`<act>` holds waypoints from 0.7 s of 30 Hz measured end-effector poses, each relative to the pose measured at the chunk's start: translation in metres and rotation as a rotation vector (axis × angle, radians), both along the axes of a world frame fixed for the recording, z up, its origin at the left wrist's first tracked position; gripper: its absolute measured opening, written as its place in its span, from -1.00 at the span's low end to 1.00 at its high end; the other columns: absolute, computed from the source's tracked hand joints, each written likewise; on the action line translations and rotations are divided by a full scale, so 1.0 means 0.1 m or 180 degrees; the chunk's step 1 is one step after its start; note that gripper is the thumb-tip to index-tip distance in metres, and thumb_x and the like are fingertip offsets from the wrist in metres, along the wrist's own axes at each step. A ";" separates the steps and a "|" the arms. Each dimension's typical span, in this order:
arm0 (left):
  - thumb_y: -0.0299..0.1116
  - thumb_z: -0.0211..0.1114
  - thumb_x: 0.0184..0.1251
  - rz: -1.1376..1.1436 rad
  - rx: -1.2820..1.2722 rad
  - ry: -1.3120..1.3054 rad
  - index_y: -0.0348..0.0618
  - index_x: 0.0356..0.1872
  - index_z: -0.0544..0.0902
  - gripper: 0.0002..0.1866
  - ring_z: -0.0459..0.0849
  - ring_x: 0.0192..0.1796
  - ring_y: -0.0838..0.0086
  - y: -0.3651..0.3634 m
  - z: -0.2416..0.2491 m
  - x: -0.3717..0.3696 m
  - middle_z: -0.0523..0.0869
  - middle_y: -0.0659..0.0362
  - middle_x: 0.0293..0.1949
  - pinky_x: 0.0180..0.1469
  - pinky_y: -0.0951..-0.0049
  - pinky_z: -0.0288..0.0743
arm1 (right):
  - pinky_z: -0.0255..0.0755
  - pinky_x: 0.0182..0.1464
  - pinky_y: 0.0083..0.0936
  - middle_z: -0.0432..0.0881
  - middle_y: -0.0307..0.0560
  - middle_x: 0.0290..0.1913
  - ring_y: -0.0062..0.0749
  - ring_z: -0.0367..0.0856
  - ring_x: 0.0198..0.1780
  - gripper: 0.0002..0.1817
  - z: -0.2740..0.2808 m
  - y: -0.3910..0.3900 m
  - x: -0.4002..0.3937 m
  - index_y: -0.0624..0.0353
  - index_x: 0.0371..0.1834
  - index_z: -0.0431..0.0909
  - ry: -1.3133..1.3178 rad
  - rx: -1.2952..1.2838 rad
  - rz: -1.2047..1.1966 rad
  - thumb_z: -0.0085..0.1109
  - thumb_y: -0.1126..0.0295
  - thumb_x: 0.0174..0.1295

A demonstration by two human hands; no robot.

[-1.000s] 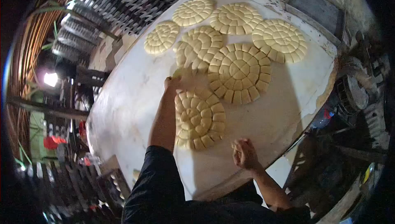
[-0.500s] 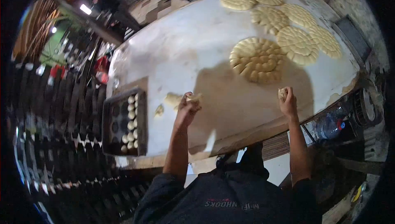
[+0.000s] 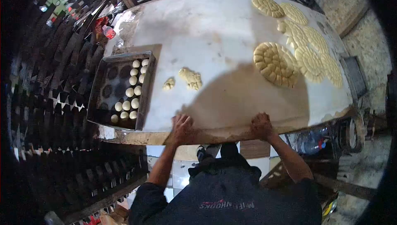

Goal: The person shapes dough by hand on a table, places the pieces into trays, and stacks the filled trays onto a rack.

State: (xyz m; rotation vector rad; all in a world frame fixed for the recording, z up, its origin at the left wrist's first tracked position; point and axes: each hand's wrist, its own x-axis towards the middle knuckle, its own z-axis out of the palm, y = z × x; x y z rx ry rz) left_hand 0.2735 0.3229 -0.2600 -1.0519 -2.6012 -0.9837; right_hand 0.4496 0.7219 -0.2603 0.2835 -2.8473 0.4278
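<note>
My left hand point(image 3: 182, 128) rests on the table point(image 3: 215, 51) near its front edge, fingers curled and closed. To its right, my right hand point(image 3: 261, 125) is also closed at the front edge. Whatever the hands may hold is hidden under the fingers. Beyond my left hand lie a ragged lump of dough point(image 3: 190, 79) and a smaller dough scrap point(image 3: 168, 84). A large round of dough point(image 3: 276, 64), scored into many pieces, sits farther up the table from my right hand.
On the left stands a dark metal tray point(image 3: 94, 88) with several dough balls point(image 3: 126, 105). More scored dough rounds point(image 3: 310, 63) lie at the right. A plastic bottle point(image 3: 111, 33) is at the far left; a dark flat pan point(image 3: 355, 75) sits beyond the right edge.
Both hands, holding dough pieces above the table before, have come down and back to its front edge and closer together. The view has shifted; the dough lump at left is now uncovered.
</note>
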 end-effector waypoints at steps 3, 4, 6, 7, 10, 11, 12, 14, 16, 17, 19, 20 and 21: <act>0.01 0.53 -0.06 0.0275 0.0032 -0.1169 -0.08 -0.10 0.65 -0.47 0.39 0.13 0.08 -0.27 -0.51 -0.67 0.49 -0.01 0.01 0.13 -0.02 0.27 | 0.12 0.25 0.10 0.45 0.23 -0.10 0.14 0.34 0.06 -0.66 -0.01 0.42 -0.33 0.23 -0.23 0.50 -0.0255 0.0559 -0.0028 0.05 0.13 0.21; 0.03 0.56 -0.14 0.0282 -0.0924 -0.0448 -0.08 -0.18 0.64 -0.46 0.40 0.06 0.04 0.01 0.17 -0.67 0.50 0.00 -0.02 0.11 0.04 0.29 | 0.13 0.25 0.10 0.45 0.24 -0.10 0.13 0.34 0.07 -0.64 0.11 0.43 -0.61 0.25 -0.23 0.50 -0.0273 0.0234 -0.0215 0.06 0.12 0.19; 0.02 0.56 -0.13 0.0576 -0.0401 -0.0222 -0.08 -0.21 0.61 -0.47 0.43 0.03 0.03 0.57 0.22 -0.75 0.54 0.04 -0.09 0.10 0.05 0.30 | 0.15 0.28 0.09 0.46 0.24 -0.11 0.13 0.35 0.07 -0.62 0.04 0.24 -0.95 0.28 -0.23 0.51 -0.0135 -0.0242 -0.0525 0.07 0.13 0.16; 0.01 0.56 -0.12 0.0630 -0.0188 -0.0290 -0.09 -0.20 0.60 -0.47 0.43 0.01 0.03 0.85 0.21 -0.74 0.55 0.05 -0.12 0.10 0.04 0.30 | 0.15 0.31 0.08 0.46 0.24 -0.11 0.14 0.38 0.08 -0.64 -0.07 0.08 -1.09 0.29 -0.23 0.50 0.0066 -0.0370 -0.0631 0.07 0.15 0.16; -0.06 0.53 -0.04 0.0219 -0.0367 -0.0431 -0.09 -0.13 0.59 -0.51 0.45 0.12 -0.02 1.32 0.14 -0.24 0.59 0.02 -0.09 0.18 0.02 0.31 | 0.15 0.40 0.05 0.49 0.27 -0.14 0.21 0.44 0.07 -0.72 0.04 -0.44 -0.81 0.31 -0.23 0.51 -0.0073 -0.0223 -0.0083 0.02 0.28 0.20; -0.09 0.50 0.01 0.0100 -0.0338 -0.0330 -0.09 -0.12 0.60 -0.54 0.44 0.18 -0.02 1.33 0.15 0.00 0.60 0.00 -0.05 0.21 0.03 0.31 | 0.15 0.42 0.05 0.50 0.28 -0.14 0.21 0.46 0.07 -0.73 0.21 -0.49 -0.68 0.32 -0.23 0.52 -0.0527 -0.0611 0.0213 0.00 0.31 0.22; -0.13 0.48 0.03 -0.0162 -0.0702 -0.0175 -0.09 -0.11 0.61 -0.57 0.43 0.23 -0.02 1.16 0.08 0.22 0.60 -0.01 -0.01 0.22 0.02 0.31 | 0.16 0.41 0.04 0.51 0.30 -0.14 0.19 0.46 0.07 -0.72 0.13 -0.41 -0.49 0.34 -0.21 0.52 -0.0444 -0.0568 0.0584 0.00 0.31 0.22; -0.20 0.44 0.05 -0.0572 -0.0820 -0.0483 -0.10 -0.10 0.62 -0.61 0.42 0.28 -0.01 0.79 0.28 0.14 0.62 0.00 -0.01 0.24 0.03 0.32 | 0.16 0.41 0.03 0.51 0.31 -0.14 0.17 0.46 0.08 -0.71 0.05 0.09 -0.39 0.36 -0.18 0.51 -0.0339 -0.0540 0.1019 0.00 0.32 0.22; -0.27 0.44 0.03 0.1009 -0.1698 0.1265 -0.08 -0.16 0.62 -0.67 0.52 0.12 0.01 0.55 -0.17 -0.16 0.67 0.06 -0.16 0.16 0.10 0.38 | 0.16 0.41 0.02 0.52 0.33 -0.11 0.20 0.45 0.10 -0.66 0.16 0.61 -0.74 0.42 -0.15 0.51 -0.0288 0.0083 0.0580 -0.01 0.30 0.23; -0.21 0.46 0.04 0.1068 -0.0700 -0.0081 -0.06 -0.29 0.61 -0.73 0.56 -0.08 0.01 0.51 0.25 -0.36 0.66 0.08 -0.27 0.05 0.12 0.41 | 0.16 0.41 0.02 0.52 0.33 -0.11 0.20 0.45 0.10 -0.66 0.18 0.60 -0.98 0.42 -0.15 0.51 -0.0255 0.0062 0.0604 -0.01 0.30 0.23; -0.16 0.49 0.02 0.0796 -0.0210 -0.0012 -0.07 -0.39 0.58 -0.70 0.52 -0.21 0.02 0.99 0.37 -0.66 0.64 0.06 -0.28 -0.03 0.08 0.41 | 0.15 0.42 0.03 0.53 0.35 -0.08 0.27 0.44 0.11 -0.63 0.28 0.34 -1.39 0.46 -0.14 0.50 -0.0124 -0.0397 -0.0015 0.00 0.28 0.22; -0.16 0.49 0.02 0.1094 -0.0279 -0.0379 -0.07 -0.38 0.58 -0.71 0.53 -0.19 0.02 1.24 0.38 -0.64 0.64 0.05 -0.28 -0.02 0.08 0.40 | 0.13 0.43 0.01 0.53 0.35 -0.05 0.32 0.42 0.15 -0.61 0.07 0.13 -1.49 0.46 -0.14 0.51 0.0111 -0.0232 -0.0210 0.01 0.26 0.21; -0.17 0.48 0.03 0.1405 -0.0325 -0.0754 -0.06 -0.37 0.59 -0.71 0.53 -0.18 0.02 1.47 0.36 -0.59 0.64 0.05 -0.28 -0.01 0.07 0.39 | 0.13 0.43 0.01 0.53 0.35 -0.05 0.32 0.42 0.15 -0.61 0.06 -0.01 -1.44 0.46 -0.14 0.51 0.0125 -0.0221 -0.0164 0.01 0.26 0.21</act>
